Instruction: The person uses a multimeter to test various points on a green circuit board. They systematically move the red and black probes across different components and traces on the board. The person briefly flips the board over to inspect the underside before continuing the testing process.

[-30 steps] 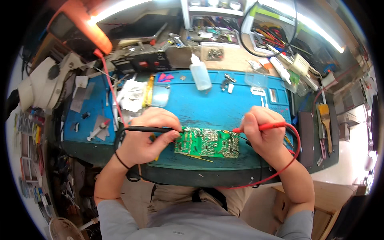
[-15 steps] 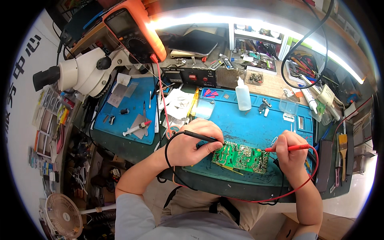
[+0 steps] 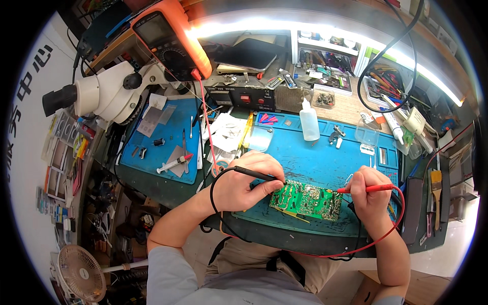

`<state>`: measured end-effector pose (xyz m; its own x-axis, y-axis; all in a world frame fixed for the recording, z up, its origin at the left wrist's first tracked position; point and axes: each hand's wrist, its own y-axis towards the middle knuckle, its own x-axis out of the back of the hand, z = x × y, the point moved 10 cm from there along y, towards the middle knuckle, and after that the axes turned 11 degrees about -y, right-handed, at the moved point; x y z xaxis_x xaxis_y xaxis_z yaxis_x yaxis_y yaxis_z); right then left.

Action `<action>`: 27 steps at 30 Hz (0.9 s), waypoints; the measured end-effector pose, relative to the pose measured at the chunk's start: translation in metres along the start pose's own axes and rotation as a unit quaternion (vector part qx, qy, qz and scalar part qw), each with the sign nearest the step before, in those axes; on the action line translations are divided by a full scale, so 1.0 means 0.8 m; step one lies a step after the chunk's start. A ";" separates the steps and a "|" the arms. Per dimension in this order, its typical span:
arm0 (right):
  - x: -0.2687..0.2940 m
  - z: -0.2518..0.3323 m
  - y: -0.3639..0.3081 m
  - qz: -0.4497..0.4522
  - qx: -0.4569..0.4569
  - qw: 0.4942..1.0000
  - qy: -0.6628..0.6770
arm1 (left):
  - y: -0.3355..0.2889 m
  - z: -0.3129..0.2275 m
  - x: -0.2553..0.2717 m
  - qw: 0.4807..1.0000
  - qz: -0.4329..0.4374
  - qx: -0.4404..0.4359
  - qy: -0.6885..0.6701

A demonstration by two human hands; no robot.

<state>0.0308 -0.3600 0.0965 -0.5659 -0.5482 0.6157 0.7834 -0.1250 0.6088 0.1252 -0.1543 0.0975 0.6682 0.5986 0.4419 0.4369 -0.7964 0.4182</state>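
A: Nearest entries?
B: Hands, two. Left hand (image 3: 249, 182): thumb and fingers pinching a black probe (image 3: 253, 173). Right hand (image 3: 370, 195): likewise pinching a red probe (image 3: 375, 188).
A: Board (image 3: 307, 200)?
B: One, green, soldered face up, between both hands, on the blue mat (image 3: 310, 162), toward the near edge of the tabletop (image 3: 168, 194).
A: Handling, by judgement?
B: Board: probably light, stiff, prickly with solder, fragile at the joints; best grip by opposite edges. Probes: hard, slim, likely light, with some drag from the leads (image 3: 403, 208); best grip well behind the metal.
A: Farther back?
B: Bottle (image 3: 309, 123), translucent, toward the far side of the mat. Beyond, to the left: meter (image 3: 175, 46), orange, leaning.
A: Hidden or doubtful?
B: Black tip, lost by the left fingertips; red tip, too small. Contact with board, impossible to tell for either. Underside of board, out of sight. Meter display, illegible.
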 end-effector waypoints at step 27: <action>0.002 -0.003 0.001 -0.007 -0.016 0.999 0.050 | 0.002 -0.001 -0.003 1.000 0.016 -0.003 0.023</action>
<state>0.0309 -0.3629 0.0968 -0.5493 -0.6260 0.5535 0.7843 -0.1579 0.5999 0.1242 -0.1568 0.0979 0.6538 0.5760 0.4907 0.4121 -0.8149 0.4075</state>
